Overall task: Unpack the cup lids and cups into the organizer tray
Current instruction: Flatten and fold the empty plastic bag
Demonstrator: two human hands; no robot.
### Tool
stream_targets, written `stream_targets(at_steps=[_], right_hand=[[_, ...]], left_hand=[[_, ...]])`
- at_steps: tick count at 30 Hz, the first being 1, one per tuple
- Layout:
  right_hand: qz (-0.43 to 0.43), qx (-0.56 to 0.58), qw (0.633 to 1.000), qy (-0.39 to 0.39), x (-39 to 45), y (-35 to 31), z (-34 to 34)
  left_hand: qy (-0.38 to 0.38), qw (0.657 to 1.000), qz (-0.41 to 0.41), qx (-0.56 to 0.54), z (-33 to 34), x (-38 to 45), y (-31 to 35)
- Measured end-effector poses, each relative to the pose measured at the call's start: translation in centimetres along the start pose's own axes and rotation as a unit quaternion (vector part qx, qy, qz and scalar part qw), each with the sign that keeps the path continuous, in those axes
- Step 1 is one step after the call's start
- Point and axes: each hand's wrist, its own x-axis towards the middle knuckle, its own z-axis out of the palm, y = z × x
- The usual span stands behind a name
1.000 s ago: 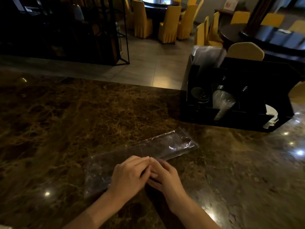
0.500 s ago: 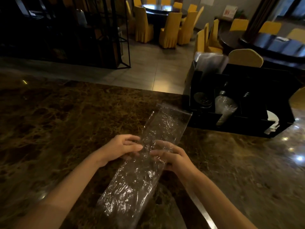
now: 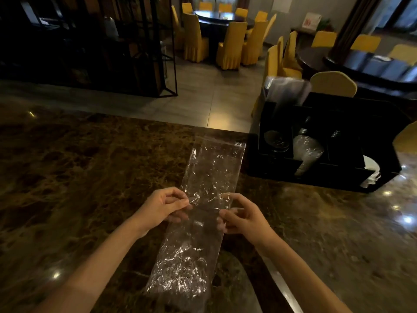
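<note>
The organizer tray is a black box with walls inside it, and we see it sitting on the far right part of our brown stone bench; in its middle slot a stack of clear cups lies tipped over, with the wide end up and the thin end pointing down toward us; in the slot to the left of that we see dark round cup lids piled up; at the tray's right end something white pokes out, and we cannot tell what it is; behind the tray's back left corner a see-through plastic thing stands up tall; in front of us a long empty clear plastic bag stretches from near our body out toward the tray, and its far end lies just beside the tray's left front corner; our left hand pinches the bag's left edge between thumb and fingertips, with the fingers curled; our right hand pinches the right edge the same way, straight across from the left one; the two hands are apart with the bag between them; the bag is wrinkly and shiny; past the bench we see a grey floor, yellow chairs around dark tables, and a dark metal shelf on the left.
</note>
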Motion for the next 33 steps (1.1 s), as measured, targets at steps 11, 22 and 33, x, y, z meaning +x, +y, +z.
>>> stream_targets(at_steps=[11, 22, 33], right_hand=[[-0.078, -0.005, 0.997, 0.009, 0.8, 1.5, -1.2], [-0.12, -0.268, 0.951, 0.1, 2.0, 3.7, -0.3], [-0.112, -0.608, 0.775, 0.131, 0.5, 6.9, 3.1]], left_hand=[[-0.027, 1.0, 0.005, 0.0, -1.5, 0.5, -1.4], [0.05, 0.968, 0.037, 0.243, 0.7, 0.9, -0.8], [0.027, 0.75, 0.162, 0.641, 5.4, -2.2, -5.7]])
